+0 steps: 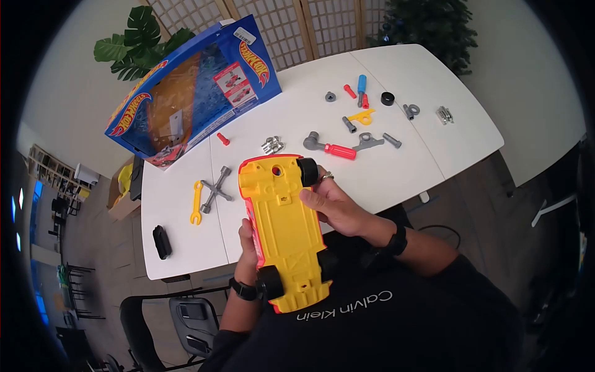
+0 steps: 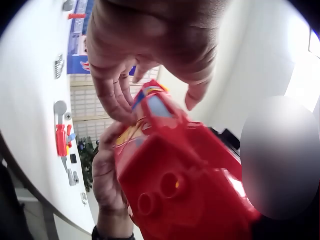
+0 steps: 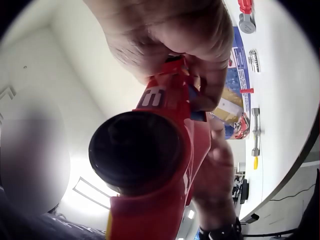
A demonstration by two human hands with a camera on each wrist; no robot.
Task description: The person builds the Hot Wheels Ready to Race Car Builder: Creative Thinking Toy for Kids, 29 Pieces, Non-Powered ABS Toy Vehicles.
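A red toy car (image 1: pixel 288 226) is held over the table's near edge, its yellow underside facing the head camera and three black wheels showing. My left hand (image 1: pixel 246 251) grips its left side; my right hand (image 1: pixel 339 208) holds the right side by the upper wheel (image 1: pixel 307 172), thumb on the underside. In the left wrist view, my left hand (image 2: pixel 150 42) reaches round the red body (image 2: pixel 185 195), with my right hand (image 2: pixel 106 175) at the other side. The right wrist view shows a black wheel (image 3: pixel 135 152) below my right hand (image 3: pixel 170 37).
On the white table (image 1: pixel 396 180) lie a red-handled tool (image 1: pixel 339 151), grey cross wrench (image 1: pixel 216 191), yellow wrench (image 1: pixel 196 203), black case (image 1: pixel 162 242), silver parts (image 1: pixel 273 145), a loose black wheel (image 1: pixel 387 98) and several small pieces. A blue box (image 1: pixel 245 80) stands at the back left.
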